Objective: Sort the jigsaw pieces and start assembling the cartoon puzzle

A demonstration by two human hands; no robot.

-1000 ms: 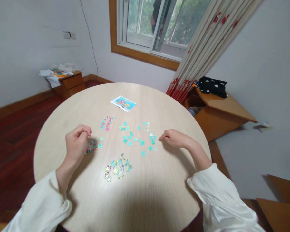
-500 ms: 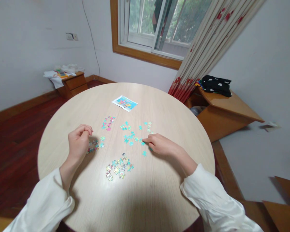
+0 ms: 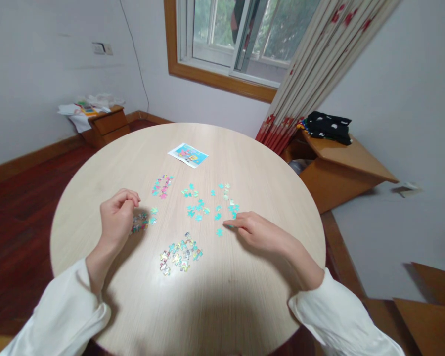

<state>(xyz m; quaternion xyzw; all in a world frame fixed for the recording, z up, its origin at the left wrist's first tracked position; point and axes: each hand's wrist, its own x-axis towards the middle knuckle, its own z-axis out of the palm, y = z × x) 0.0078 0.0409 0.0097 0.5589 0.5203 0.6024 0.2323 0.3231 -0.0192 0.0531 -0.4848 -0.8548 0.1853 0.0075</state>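
My left hand hovers over the round pale wooden table with its fingers curled and fingertips pinched together; what they hold is hidden. Just right of it lies a small cluster of puzzle pieces. My right hand rests flat on the table, index finger stretched left and touching the edge of the scattered turquoise pieces. A pink group of pieces lies farther back. A mixed pile sits between my hands, closer to me. A printed picture card lies beyond them.
A low wooden cabinet with papers on it stands at the left wall. To the right, a slanted wooden box carries a black dotted cloth. A curtain hangs beside the window.
My right hand slid left into the turquoise pieces, then drew back a little toward me. My left hand stayed curled in place. The view shifted slightly.
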